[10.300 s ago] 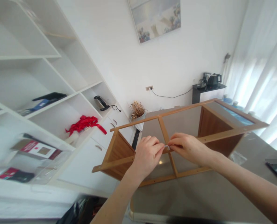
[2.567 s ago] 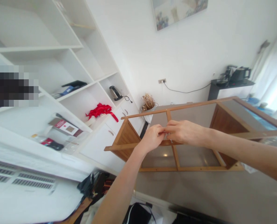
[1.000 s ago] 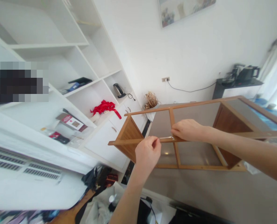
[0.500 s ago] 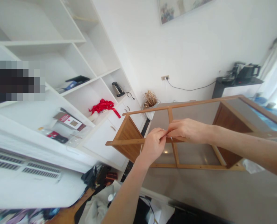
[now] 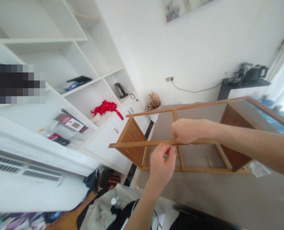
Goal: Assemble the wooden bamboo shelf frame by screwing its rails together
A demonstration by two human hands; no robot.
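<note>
A wooden frame (image 5: 129,144) with slatted end panels lies on a grey-brown surface in front of me. My right hand (image 5: 185,130) is closed over its middle rail, beside the joint with a cross bar (image 5: 179,156). A thin shiny rod (image 5: 191,144), like a hex key, pokes out below that hand. My left hand (image 5: 163,159) is just below the rail, apart from the right one, thumb and fingertips pinched together. Whatever the pinch holds, if anything, is too small to see.
White shelves (image 5: 98,78) on the left hold a kettle (image 5: 120,90), red ribbon (image 5: 105,108) and a box. A clear plastic bag (image 5: 259,168) lies at the frame's right end. Clothes and a bottle (image 5: 115,202) are below. A black-topped cabinet (image 5: 224,91) stands at the back right.
My hands, which were together at the rail's joint, have come apart. The left has moved down and towards me; the right has turned over and stays at the rail.
</note>
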